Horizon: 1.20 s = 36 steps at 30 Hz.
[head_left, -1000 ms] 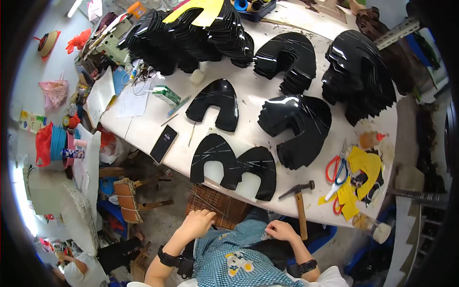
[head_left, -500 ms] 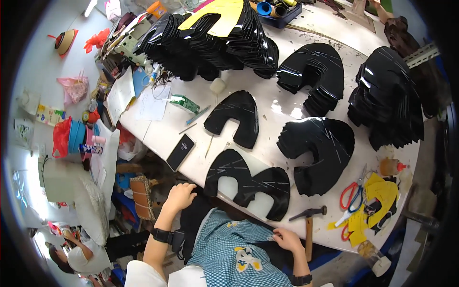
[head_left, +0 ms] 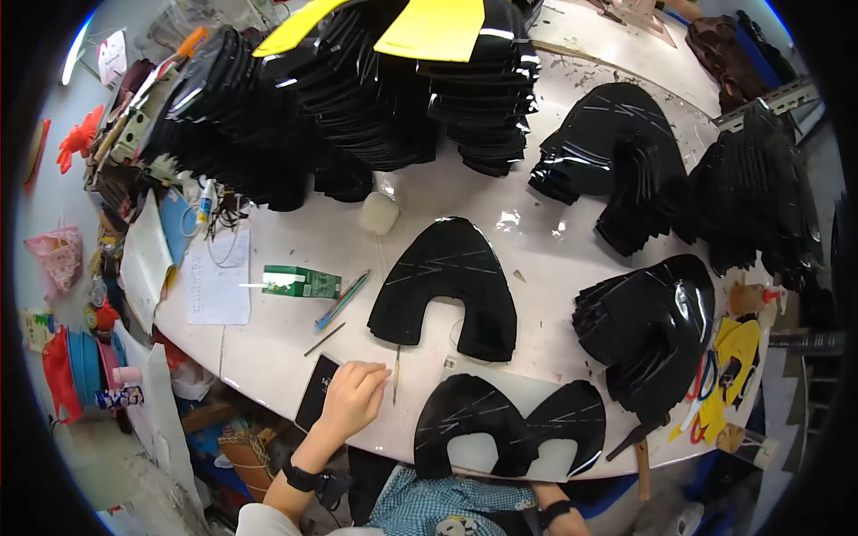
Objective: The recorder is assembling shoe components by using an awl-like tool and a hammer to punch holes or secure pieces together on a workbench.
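Observation:
My left hand [head_left: 354, 399] is over the right side of a dark phone [head_left: 315, 393] at the near edge of the white table. Its fingers are stretched forward, slightly bent, holding nothing visible. Just right of the fingertips lies a thin awl-like tool [head_left: 396, 375]. A single black U-shaped piece [head_left: 444, 268] with white dashed marks lies beyond it. Two more black U-shaped pieces [head_left: 469, 411] lie side by side at the near edge, on a pale board [head_left: 514, 386]. My right hand [head_left: 547, 494] is below the table edge, and its fingers are hidden.
Tall stacks of black pieces [head_left: 357, 116] stand at the back, topped by a yellow template [head_left: 433, 31]. More black stacks [head_left: 648, 330] stand at the right, near a hammer [head_left: 642, 447] and scissors [head_left: 706, 380]. A green carton [head_left: 299, 281], pens [head_left: 344, 299] and paper [head_left: 219, 281] lie at left.
My left hand has moved forward from beside the table to over the phone. My right hand has gone from my lap to under the table edge. The view has shifted.

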Each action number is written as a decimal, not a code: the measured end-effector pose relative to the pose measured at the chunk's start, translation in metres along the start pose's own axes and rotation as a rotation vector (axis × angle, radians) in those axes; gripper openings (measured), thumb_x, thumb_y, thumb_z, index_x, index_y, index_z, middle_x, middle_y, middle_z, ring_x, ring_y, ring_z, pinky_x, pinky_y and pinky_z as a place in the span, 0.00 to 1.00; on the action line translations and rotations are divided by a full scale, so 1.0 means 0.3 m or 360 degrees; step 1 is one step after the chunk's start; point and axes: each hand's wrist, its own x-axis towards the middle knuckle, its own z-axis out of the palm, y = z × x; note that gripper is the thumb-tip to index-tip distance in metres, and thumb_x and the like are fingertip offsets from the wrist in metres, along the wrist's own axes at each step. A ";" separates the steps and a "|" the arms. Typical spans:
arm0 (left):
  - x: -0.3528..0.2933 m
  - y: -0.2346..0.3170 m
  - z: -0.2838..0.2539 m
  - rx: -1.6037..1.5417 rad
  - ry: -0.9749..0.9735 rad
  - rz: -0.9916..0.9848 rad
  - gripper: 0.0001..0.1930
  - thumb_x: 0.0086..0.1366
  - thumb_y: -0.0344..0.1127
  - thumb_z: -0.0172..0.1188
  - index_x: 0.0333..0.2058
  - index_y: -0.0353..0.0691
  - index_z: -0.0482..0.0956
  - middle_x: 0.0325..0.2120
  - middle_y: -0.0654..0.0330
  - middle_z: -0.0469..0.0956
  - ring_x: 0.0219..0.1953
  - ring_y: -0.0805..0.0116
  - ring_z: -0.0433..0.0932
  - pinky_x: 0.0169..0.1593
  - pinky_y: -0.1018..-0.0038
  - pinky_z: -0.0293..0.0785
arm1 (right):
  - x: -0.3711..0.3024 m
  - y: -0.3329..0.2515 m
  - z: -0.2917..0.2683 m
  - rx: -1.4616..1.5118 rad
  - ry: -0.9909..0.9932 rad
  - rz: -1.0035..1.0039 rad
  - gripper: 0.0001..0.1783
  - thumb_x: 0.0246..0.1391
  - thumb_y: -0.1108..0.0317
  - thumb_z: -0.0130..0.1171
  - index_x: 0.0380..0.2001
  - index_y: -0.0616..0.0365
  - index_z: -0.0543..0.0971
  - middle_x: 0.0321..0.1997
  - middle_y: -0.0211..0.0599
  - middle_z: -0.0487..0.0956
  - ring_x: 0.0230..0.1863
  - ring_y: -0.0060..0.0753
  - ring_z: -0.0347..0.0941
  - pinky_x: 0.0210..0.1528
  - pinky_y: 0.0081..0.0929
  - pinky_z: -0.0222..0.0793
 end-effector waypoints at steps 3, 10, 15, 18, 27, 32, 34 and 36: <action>-0.014 -0.018 0.015 0.0024 0.0017 -0.0029 0.11 0.45 0.23 0.58 0.32 0.37 0.75 0.30 0.59 0.74 0.32 0.61 0.72 0.37 0.70 0.68 | 0.029 -0.061 0.000 0.0036 -0.0126 -0.0048 0.13 0.42 0.64 0.52 0.30 0.60 0.76 0.33 0.50 0.76 0.38 0.53 0.71 0.43 0.40 0.65; -0.075 0.012 0.037 -0.0021 0.0018 -0.0150 0.13 0.42 0.20 0.58 0.30 0.37 0.76 0.28 0.60 0.74 0.31 0.62 0.72 0.35 0.70 0.68 | -0.295 -0.009 0.154 0.0224 -0.0435 -0.0156 0.14 0.43 0.63 0.52 0.33 0.60 0.75 0.36 0.50 0.75 0.41 0.52 0.70 0.45 0.40 0.65; -0.068 0.080 0.053 -0.0076 -0.0101 -0.0111 0.12 0.45 0.21 0.57 0.32 0.36 0.76 0.28 0.57 0.75 0.31 0.59 0.73 0.35 0.70 0.68 | -0.215 -0.013 0.109 0.0287 -0.0560 -0.0280 0.15 0.43 0.63 0.52 0.35 0.60 0.75 0.38 0.50 0.75 0.43 0.51 0.69 0.46 0.40 0.64; -0.096 0.113 0.076 -0.0229 -0.0152 -0.0210 0.16 0.47 0.29 0.60 0.38 0.34 0.73 0.34 0.54 0.73 0.35 0.55 0.72 0.39 0.67 0.67 | 0.113 -0.138 -0.108 0.0311 -0.0600 -0.0321 0.16 0.43 0.63 0.52 0.36 0.60 0.75 0.39 0.50 0.74 0.44 0.50 0.69 0.47 0.39 0.64; -0.198 0.215 0.279 -0.0296 0.0024 -0.0167 0.35 0.44 0.41 0.67 0.51 0.34 0.64 0.54 0.39 0.56 0.49 0.43 0.61 0.52 0.57 0.58 | 0.229 -0.210 -0.187 0.0259 -0.0616 -0.0329 0.18 0.44 0.63 0.51 0.39 0.59 0.74 0.43 0.50 0.73 0.48 0.49 0.67 0.49 0.39 0.63; -0.190 0.241 0.285 -0.0318 0.0116 -0.0044 0.33 0.45 0.38 0.66 0.50 0.35 0.66 0.55 0.40 0.55 0.49 0.45 0.61 0.52 0.59 0.58 | 0.245 -0.246 -0.218 0.0231 -0.0588 -0.0272 0.19 0.44 0.62 0.51 0.41 0.59 0.74 0.45 0.51 0.73 0.49 0.48 0.67 0.51 0.38 0.62; -0.208 0.236 0.296 -0.0225 0.0160 -0.0007 0.32 0.45 0.37 0.65 0.50 0.34 0.66 0.56 0.40 0.55 0.50 0.44 0.60 0.53 0.58 0.57 | 0.298 -0.284 -0.227 0.0263 -0.0530 -0.0275 0.20 0.45 0.62 0.51 0.42 0.59 0.73 0.46 0.51 0.73 0.50 0.48 0.66 0.51 0.38 0.62; -0.225 0.229 0.301 -0.0217 0.0159 -0.0027 0.31 0.46 0.36 0.64 0.50 0.33 0.65 0.56 0.40 0.54 0.51 0.43 0.60 0.54 0.58 0.57 | 0.266 -0.248 -0.198 0.0329 -0.0484 -0.0245 0.20 0.45 0.62 0.51 0.43 0.59 0.73 0.46 0.51 0.72 0.51 0.48 0.66 0.52 0.38 0.62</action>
